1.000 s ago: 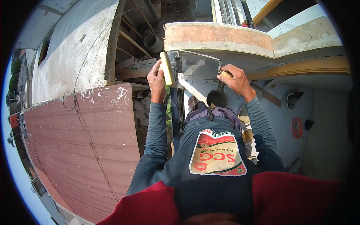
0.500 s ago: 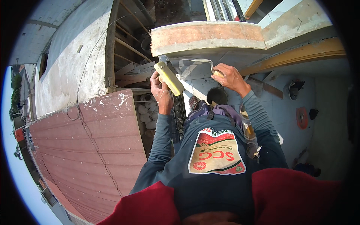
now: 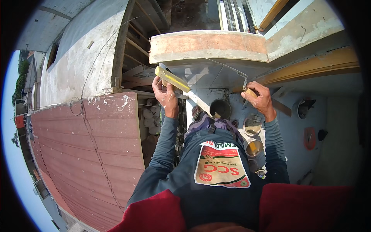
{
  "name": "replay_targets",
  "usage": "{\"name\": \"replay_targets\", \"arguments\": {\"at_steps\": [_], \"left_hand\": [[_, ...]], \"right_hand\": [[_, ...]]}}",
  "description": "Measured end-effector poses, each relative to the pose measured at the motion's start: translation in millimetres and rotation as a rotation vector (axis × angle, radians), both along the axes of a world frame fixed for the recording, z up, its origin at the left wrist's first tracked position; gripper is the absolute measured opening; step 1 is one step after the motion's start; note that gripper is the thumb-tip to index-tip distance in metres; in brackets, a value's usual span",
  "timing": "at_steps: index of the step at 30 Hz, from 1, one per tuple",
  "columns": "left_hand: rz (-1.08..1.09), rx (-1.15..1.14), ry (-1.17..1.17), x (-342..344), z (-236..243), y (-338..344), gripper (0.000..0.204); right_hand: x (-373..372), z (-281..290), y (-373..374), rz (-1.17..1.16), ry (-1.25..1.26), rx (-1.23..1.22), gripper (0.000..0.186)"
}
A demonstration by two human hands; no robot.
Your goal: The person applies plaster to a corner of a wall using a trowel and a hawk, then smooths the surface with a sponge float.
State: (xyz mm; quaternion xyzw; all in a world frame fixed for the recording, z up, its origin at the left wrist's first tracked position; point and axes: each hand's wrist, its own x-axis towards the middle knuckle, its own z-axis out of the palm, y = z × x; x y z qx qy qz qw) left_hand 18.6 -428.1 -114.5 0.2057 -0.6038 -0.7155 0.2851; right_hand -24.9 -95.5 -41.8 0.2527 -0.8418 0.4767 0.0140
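My left hand (image 3: 167, 99) grips a yellow oblong plastering float (image 3: 172, 79), seen nearly edge-on and tilted down to the right. Its fingers wrap the back of it, and its handle is mostly hidden. In my right hand (image 3: 259, 99) is the wooden handle of a trowel (image 3: 228, 66) with a cranked metal neck. The thin blade shows edge-on and points up and left. Its tip lies at the lower edge of a concrete ledge (image 3: 208, 43) with a rough orange-pink face; whether it touches cannot be made out. The float sits below the ledge's left end.
Below my hands a dark bucket (image 3: 220, 109) stands on pale tiles. By my right side are buckets with material in them (image 3: 252, 124). A reddish corrugated roof (image 3: 85, 150) and loose wires lie left. A yellow-brown wooden beam (image 3: 309, 69) runs at right.
My right hand has drawn the trowel right and slightly down, away from the float. The float has shifted a little and lies flatter. Buckets beside me have come into view.
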Motion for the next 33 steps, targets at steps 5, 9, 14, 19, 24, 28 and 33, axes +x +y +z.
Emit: {"name": "replay_targets", "arguments": {"at_steps": [5,9,14,19,24,28,33], "left_hand": [[0.148,-0.117,0.069,-22,-13,11,0.043],[0.219,-0.082,0.052,-39,-10,17,0.038],[0.026,-0.183,0.129,-46,-21,67,0.030],[-0.256,-0.198,0.088,-42,-6,139,0.030],[-0.030,-0.104,0.118,-33,-3,99,0.032],[0.177,-0.112,0.021,-45,-3,53,0.034],[0.059,-0.253,0.076,-57,-7,116,0.034]], "right_hand": [[25,-16,37,-0.061,-0.025,0.009,0.030],[44,-33,67,-0.135,-0.160,-0.079,0.030],[60,-26,85,-0.172,-0.228,-0.037,0.029],[63,-24,87,-0.212,-0.252,-0.114,0.029],[65,-29,94,-0.235,-0.261,-0.097,0.030],[68,-35,94,-0.234,-0.224,-0.106,0.031],[85,-39,98,-0.304,-0.235,-0.243,0.030]]}}
